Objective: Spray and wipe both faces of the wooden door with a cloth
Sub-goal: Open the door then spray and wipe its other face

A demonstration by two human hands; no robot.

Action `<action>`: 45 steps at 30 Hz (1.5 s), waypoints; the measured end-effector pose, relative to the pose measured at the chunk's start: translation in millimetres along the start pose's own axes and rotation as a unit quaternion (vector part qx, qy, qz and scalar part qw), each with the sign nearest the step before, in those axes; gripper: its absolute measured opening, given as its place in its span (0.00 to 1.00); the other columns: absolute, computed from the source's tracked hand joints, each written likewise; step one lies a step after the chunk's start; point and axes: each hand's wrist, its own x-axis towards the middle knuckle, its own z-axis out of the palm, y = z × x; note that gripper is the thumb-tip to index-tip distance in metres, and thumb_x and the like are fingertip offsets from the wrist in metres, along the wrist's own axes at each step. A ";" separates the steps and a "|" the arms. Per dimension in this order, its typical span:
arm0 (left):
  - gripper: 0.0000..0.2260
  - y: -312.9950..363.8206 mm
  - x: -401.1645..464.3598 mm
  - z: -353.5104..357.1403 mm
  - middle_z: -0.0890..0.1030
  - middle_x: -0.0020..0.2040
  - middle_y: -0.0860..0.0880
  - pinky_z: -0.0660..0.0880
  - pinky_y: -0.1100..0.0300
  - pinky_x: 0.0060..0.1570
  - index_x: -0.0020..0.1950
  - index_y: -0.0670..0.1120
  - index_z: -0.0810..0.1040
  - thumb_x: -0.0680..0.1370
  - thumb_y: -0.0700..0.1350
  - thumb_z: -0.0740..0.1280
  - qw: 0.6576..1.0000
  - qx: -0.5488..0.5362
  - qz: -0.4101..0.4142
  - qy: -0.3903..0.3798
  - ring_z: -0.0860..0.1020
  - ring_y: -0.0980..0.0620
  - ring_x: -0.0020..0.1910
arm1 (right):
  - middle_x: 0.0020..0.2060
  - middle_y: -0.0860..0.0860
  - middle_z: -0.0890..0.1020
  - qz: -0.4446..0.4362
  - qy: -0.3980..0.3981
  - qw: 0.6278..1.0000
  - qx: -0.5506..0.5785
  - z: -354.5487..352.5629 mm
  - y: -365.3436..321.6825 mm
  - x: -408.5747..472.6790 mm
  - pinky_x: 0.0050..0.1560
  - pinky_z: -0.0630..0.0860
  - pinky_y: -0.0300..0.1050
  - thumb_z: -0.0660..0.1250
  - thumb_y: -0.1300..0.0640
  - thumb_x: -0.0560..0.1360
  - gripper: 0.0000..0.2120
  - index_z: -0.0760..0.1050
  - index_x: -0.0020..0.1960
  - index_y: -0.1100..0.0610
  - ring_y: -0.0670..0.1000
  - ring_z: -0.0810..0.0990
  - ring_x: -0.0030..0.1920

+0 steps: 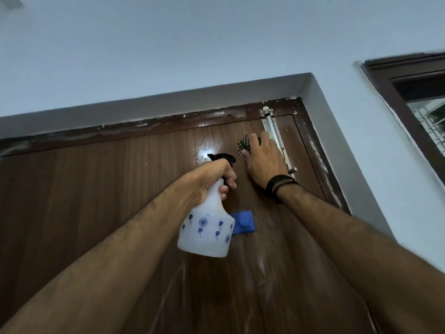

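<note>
Left hand [216, 175] grips spray bottle [207, 227] at neck, finger on trigger; looks light. Right hand [263, 162], fingers spread, presses soft checked cloth [243, 144] flat on glossy, probably slippery door [96, 189], upper right beside bolt [277, 138].

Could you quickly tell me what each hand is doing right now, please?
Left hand: grips the neck of the spray bottle.
Right hand: fingers straight, pressing the checked cloth flat against the wooden door.

A blue plastic hook [242, 222], a metal tower bolt [277, 138], pale blue wall [168, 44], dark window frame [395, 92] at right
</note>
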 end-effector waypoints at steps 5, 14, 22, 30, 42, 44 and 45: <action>0.07 -28.8 -14.4 -7.3 0.74 0.35 0.46 0.66 0.65 0.20 0.41 0.42 0.71 0.72 0.32 0.59 0.999 -0.011 -0.030 0.004 0.65 0.56 0.20 | 0.57 0.56 0.70 -0.046 -0.040 0.998 -0.006 -6.1 10.3 -78.1 0.46 0.67 0.43 0.62 0.49 0.81 0.18 0.68 0.67 0.56 0.51 0.70 0.49; 0.07 -52.2 -42.3 -25.2 0.75 0.37 0.44 0.68 0.63 0.21 0.41 0.41 0.73 0.70 0.31 0.61 0.999 -0.035 -0.016 0.037 0.66 0.55 0.21 | 0.61 0.57 0.67 -0.002 -0.066 0.998 0.015 -7.7 -26.8 -33.3 0.50 0.73 0.48 0.62 0.49 0.81 0.19 0.66 0.68 0.55 0.53 0.71 0.53; 0.08 -102.5 -73.9 -29.6 0.75 0.39 0.43 0.70 0.62 0.25 0.46 0.40 0.75 0.71 0.30 0.62 0.997 -0.058 -0.034 0.048 0.68 0.53 0.24 | 0.56 0.54 0.69 -0.223 -0.177 0.959 0.009 -21.9 2.2 -62.8 0.47 0.73 0.47 0.62 0.47 0.80 0.21 0.68 0.70 0.53 0.48 0.68 0.49; 0.09 -100.4 -75.6 -16.4 0.76 0.40 0.40 0.69 0.62 0.25 0.46 0.39 0.75 0.70 0.30 0.62 0.995 -0.089 -0.010 0.041 0.68 0.53 0.22 | 0.53 0.52 0.70 -0.156 -0.181 0.968 0.078 -19.5 -7.1 -91.6 0.45 0.68 0.42 0.67 0.49 0.79 0.17 0.71 0.64 0.56 0.48 0.72 0.45; 0.10 -85.4 -67.5 32.3 0.75 0.38 0.41 0.70 0.61 0.27 0.49 0.37 0.77 0.70 0.30 0.63 0.994 -0.106 -0.016 -0.011 0.68 0.53 0.23 | 0.54 0.56 0.72 0.063 -0.063 0.996 0.027 -44.3 36.6 -142.7 0.43 0.74 0.46 0.66 0.54 0.79 0.15 0.71 0.64 0.56 0.52 0.74 0.47; 0.10 -82.5 -64.3 40.9 0.74 0.36 0.42 0.69 0.61 0.27 0.47 0.39 0.76 0.69 0.30 0.63 0.994 -0.104 -0.019 -0.011 0.68 0.53 0.22 | 0.52 0.55 0.72 0.074 -0.044 0.996 0.014 -43.5 38.1 -134.3 0.40 0.70 0.44 0.65 0.53 0.80 0.14 0.71 0.63 0.57 0.50 0.71 0.44; 0.10 -82.1 -63.7 44.1 0.74 0.37 0.41 0.69 0.61 0.26 0.47 0.40 0.76 0.69 0.30 0.62 0.995 -0.100 -0.019 -0.015 0.68 0.53 0.22 | 0.51 0.55 0.71 0.068 -0.040 0.997 0.013 -43.1 37.3 -138.1 0.40 0.69 0.43 0.65 0.54 0.80 0.14 0.71 0.63 0.57 0.49 0.69 0.44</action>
